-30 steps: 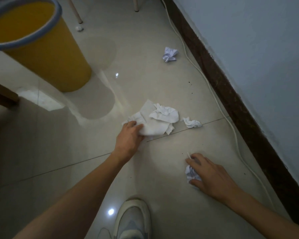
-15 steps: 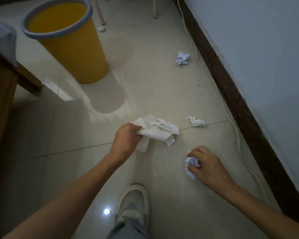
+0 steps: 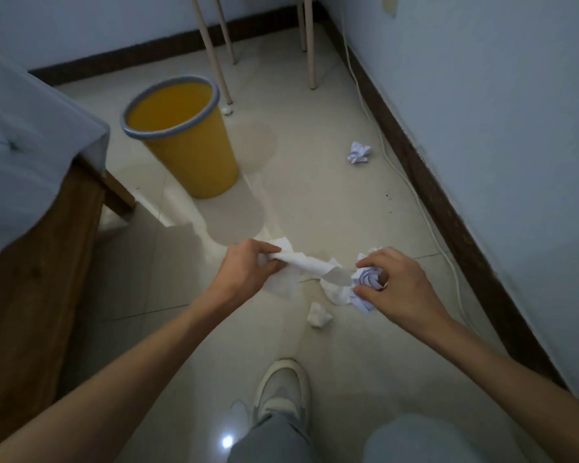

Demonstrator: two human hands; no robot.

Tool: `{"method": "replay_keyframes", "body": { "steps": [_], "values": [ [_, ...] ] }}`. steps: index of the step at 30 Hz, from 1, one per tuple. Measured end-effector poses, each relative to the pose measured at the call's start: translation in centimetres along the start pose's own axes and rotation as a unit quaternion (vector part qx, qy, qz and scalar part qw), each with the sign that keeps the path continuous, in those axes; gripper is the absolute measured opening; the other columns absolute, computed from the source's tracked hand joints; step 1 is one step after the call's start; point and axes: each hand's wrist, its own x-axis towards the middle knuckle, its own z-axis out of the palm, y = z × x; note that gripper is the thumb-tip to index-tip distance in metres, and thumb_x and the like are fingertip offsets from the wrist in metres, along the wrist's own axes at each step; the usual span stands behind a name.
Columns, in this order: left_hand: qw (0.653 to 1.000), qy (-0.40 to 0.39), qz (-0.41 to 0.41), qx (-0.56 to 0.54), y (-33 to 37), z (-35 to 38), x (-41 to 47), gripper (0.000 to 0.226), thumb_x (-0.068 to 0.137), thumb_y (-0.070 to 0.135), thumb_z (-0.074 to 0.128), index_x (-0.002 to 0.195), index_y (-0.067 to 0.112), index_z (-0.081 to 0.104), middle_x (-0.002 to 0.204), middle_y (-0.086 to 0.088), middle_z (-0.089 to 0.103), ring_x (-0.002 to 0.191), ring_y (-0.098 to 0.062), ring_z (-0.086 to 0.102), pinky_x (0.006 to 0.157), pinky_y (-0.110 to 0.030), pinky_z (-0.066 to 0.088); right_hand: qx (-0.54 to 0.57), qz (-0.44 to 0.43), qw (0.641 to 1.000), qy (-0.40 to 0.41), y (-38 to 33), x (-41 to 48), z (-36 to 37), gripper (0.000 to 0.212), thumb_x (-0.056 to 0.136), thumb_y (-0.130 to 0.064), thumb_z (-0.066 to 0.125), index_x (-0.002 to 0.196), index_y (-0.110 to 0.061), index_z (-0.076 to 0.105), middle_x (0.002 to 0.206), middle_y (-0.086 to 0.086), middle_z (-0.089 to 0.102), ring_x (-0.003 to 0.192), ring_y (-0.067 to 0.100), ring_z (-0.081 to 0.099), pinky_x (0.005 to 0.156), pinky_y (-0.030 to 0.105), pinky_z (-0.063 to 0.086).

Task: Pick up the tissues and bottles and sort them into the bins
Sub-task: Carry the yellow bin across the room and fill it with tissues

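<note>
Tissues are mostly up off the pale tiled floor (image 3: 315,202), gathered in the two hands. The bed (image 3: 27,269), with a wooden frame and a grey-blue cover, fills the left side. Past its corner the yellow bin (image 3: 194,168) with a grey rim stands upright on the floor, well apart from both hands. A white cable (image 3: 411,192) runs along the dark skirting of the right wall. A pale shoe (image 3: 281,392) is planted below the hands.

The left grip (image 3: 244,272) is curled round one end of the large tissue (image 3: 310,263), which stretches twisted to the right until its far end meets the other hand's bundle. The right grip (image 3: 395,285) pinches a crumpled tissue (image 3: 368,277) between thumb and fingers. A small wad (image 3: 318,315) shows just below and between the hands; I cannot tell whether it rests on the floor. A far tissue (image 3: 358,152) lies on the floor near the cable. A tiny wad (image 3: 227,110) lies beside a chair leg (image 3: 223,61) behind the bin.
</note>
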Motion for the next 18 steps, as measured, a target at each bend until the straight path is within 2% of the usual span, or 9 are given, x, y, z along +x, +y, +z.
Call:
{"method": "replay_keyframes", "body": {
  "steps": [3,6,9,13,14,16,18],
  "values": [
    [1.000,-0.001,0.006,0.002,3.3,-4.1,-0.2,0.028,0.092,0.033,0.078,0.119,0.024,0.080,0.115,0.004,0.077,0.107,-0.014,0.070,0.091,-0.034,0.057,0.013,-0.001,1.000,0.024,-2.7,1.1,-2.2,0.040,0.073,-0.023,0.093,0.109,-0.018,0.077,0.108,-0.005,0.070,0.088,0.005,0.062,0.081,0.028,0.055],
    [1.000,0.003,0.023,0.020,7.4,-7.9,-0.5,0.024,0.092,0.032,0.078,0.115,0.024,0.082,0.108,0.005,0.078,0.101,-0.014,0.071,0.082,-0.029,0.056,0.022,0.003,0.998,0.063,-5.6,2.2,-5.4,0.040,0.075,-0.023,0.092,0.111,-0.018,0.077,0.109,-0.002,0.069,0.091,0.010,0.063,0.082,0.028,0.054],
    [0.998,0.009,0.032,0.059,11.6,-11.2,-1.5,0.020,0.093,0.029,0.077,0.112,0.024,0.083,0.102,0.001,0.077,0.088,-0.013,0.069,0.068,-0.020,0.047,0.042,0.019,0.994,0.097,-8.4,2.2,-8.8,0.041,0.076,-0.022,0.092,0.113,-0.016,0.076,0.111,0.001,0.070,0.095,0.014,0.066,0.083,0.026,0.054],
    [0.995,0.040,0.015,0.087,14.6,-14.2,-3.1,0.015,0.091,0.031,0.078,0.104,0.023,0.084,0.094,-0.001,0.077,0.080,-0.014,0.068,0.066,-0.026,0.049,0.048,0.021,0.990,0.128,-11.6,1.0,-11.9,0.043,0.079,-0.024,0.090,0.117,-0.018,0.074,0.115,0.001,0.070,0.097,0.011,0.065,0.087,0.028,0.057],
    [0.996,0.056,0.008,0.071,14.8,-14.7,-3.5,0.015,0.091,0.030,0.078,0.103,0.024,0.085,0.092,-0.001,0.077,0.080,-0.014,0.069,0.066,-0.027,0.050,0.054,0.027,0.988,0.139,-12.1,0.7,-12.5,0.042,0.079,-0.024,0.090,0.118,-0.019,0.074,0.116,-0.001,0.070,0.098,0.009,0.065,0.087,0.026,0.057],
    [0.995,0.087,-0.021,0.036,14.6,-15.2,-4.0,0.017,0.090,0.030,0.079,0.104,0.023,0.085,0.091,-0.002,0.077,0.082,-0.018,0.070,0.071,-0.030,0.051,0.066,0.040,0.984,0.158,-12.9,0.1,-13.5,0.041,0.080,-0.023,0.089,0.118,-0.019,0.074,0.117,-0.004,0.069,0.099,0.008,0.065,0.083,0.010,0.050],
    [0.993,0.090,-0.059,0.050,14.2,-15.6,-4.2,0.021,0.088,0.031,0.081,0.105,0.019,0.084,0.091,-0.005,0.077,0.082,-0.022,0.071,0.071,-0.033,0.053,0.068,0.047,0.983,0.166,-13.4,-0.2,-14.2,0.042,0.080,-0.022,0.090,0.118,-0.018,0.074,0.118,-0.004,0.068,0.100,0.008,0.064,0.079,-0.001,0.042]
  ]
}}
